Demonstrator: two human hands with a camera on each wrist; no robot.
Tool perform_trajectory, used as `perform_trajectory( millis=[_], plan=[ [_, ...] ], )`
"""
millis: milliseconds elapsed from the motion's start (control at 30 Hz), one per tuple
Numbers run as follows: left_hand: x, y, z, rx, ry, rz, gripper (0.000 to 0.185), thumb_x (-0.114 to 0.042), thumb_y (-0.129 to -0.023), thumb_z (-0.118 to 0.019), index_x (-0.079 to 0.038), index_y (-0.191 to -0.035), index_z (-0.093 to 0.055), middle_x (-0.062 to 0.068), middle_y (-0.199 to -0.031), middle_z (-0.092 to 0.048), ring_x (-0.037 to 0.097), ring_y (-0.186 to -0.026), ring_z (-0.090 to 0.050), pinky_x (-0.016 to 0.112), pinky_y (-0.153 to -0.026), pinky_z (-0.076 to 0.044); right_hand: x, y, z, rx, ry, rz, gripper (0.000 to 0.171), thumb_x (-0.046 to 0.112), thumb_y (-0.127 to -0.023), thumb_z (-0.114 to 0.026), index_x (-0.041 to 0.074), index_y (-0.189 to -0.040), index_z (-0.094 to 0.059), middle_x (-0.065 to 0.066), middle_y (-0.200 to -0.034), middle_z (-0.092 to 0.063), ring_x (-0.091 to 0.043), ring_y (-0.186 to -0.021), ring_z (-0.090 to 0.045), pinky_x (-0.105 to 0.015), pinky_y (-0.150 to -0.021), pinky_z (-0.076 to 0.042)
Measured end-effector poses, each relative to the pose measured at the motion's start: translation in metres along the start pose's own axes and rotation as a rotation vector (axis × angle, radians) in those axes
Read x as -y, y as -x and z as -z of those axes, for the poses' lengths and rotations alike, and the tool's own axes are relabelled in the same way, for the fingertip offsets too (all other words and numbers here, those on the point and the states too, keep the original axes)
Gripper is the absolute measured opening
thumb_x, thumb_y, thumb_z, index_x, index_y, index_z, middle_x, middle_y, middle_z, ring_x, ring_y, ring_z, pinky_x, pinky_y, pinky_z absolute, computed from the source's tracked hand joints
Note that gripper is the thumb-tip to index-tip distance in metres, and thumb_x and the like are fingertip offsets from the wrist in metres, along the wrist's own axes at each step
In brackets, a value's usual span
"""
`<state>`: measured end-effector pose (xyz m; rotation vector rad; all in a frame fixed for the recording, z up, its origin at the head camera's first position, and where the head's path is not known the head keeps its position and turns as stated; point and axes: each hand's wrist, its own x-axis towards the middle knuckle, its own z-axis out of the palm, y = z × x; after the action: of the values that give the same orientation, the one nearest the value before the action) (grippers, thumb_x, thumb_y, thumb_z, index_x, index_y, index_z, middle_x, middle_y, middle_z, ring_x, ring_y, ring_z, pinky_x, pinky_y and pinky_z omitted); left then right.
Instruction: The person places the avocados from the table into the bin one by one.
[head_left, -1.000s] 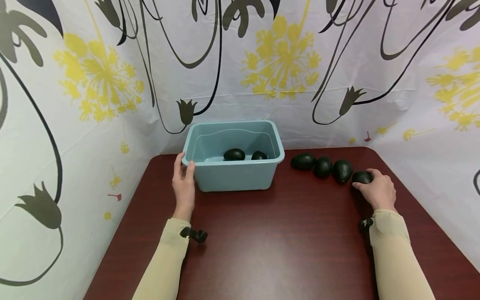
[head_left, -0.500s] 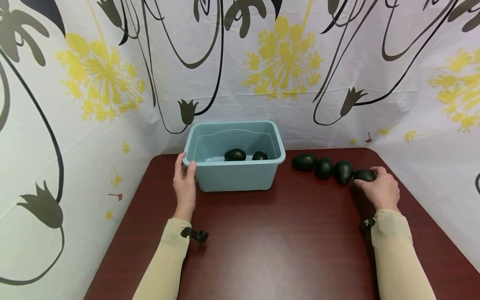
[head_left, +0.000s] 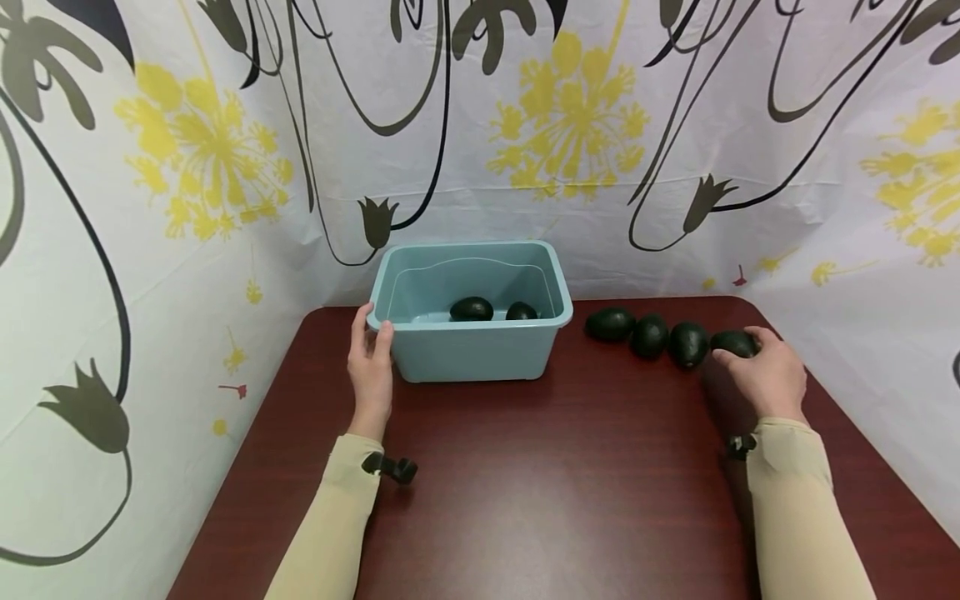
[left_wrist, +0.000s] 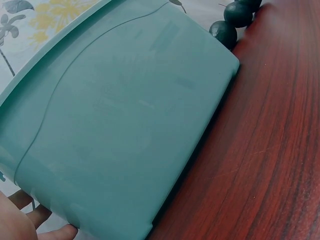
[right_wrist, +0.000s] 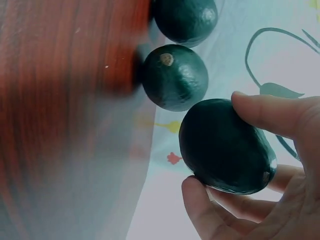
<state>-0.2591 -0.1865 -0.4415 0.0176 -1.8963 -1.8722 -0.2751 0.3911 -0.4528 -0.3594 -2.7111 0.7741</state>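
- Nearest, low in the frame, both sleeved forearms lie over the table [head_left: 540, 500].
- Right hand [head_left: 768, 379], at middle right, has its fingers and thumb curled round an avocado [head_left: 733, 342]; the wrist view shows it gripped with the wall cloth behind, so it looks lifted off the table.
- Left hand [head_left: 371, 362], left of centre, holds the tub [head_left: 468, 350] at its near left corner, thumb over the rim.
- Three avocados [head_left: 649, 335] lie in a row just left of the held one, not yet picked up.
- Farther back, two avocados [head_left: 471, 309] already lie in the tub.
- As I judge it: two in, one in hand, three left.
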Motion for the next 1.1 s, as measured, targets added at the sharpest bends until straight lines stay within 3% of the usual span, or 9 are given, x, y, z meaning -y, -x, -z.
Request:
perform_trajectory(
  millis=[167, 400, 1100],
  plan=[
    [0.001, 0.000, 0.000, 0.002, 0.013, -0.001, 0.055, -0.039, -0.102, -0.059, -0.025, -0.152, -0.043, 0.016, -0.142, -0.052, 0.018, -0.112, -0.051, 0.038, -0.086, -0.044, 0.006, 0.000, 0.003, -0.015, -0.012, 0.004, 0.080, 0.049, -0.093, -0.067, 0.004, -0.153, -0.040, -0.037, -0.139, -0.046, -0.054, -0.116, -0.045, -0.064, -0.081, -0.037],
    [0.003, 0.000, 0.000, 0.006, 0.045, -0.017, 0.054, -0.037, -0.102, -0.059, -0.022, -0.152, -0.043, 0.020, -0.144, -0.050, 0.021, -0.121, -0.052, 0.059, -0.101, -0.040, 0.015, 0.003, 0.005, -0.047, -0.036, 0.035, 0.078, 0.046, -0.092, -0.068, 0.006, -0.153, -0.041, -0.035, -0.135, -0.050, -0.052, -0.112, -0.048, -0.062, -0.078, -0.039],
    [0.001, -0.001, -0.002, 0.000, 0.021, -0.005, 0.055, -0.038, -0.103, -0.058, -0.025, -0.153, -0.041, 0.017, -0.150, -0.045, 0.025, -0.128, -0.049, 0.061, -0.104, -0.037, 0.049, 0.010, 0.019, -0.132, -0.068, 0.142, 0.069, 0.039, -0.091, -0.072, 0.004, -0.146, -0.049, -0.029, -0.130, -0.055, -0.048, -0.113, -0.049, -0.060, -0.086, -0.037]
  ],
)
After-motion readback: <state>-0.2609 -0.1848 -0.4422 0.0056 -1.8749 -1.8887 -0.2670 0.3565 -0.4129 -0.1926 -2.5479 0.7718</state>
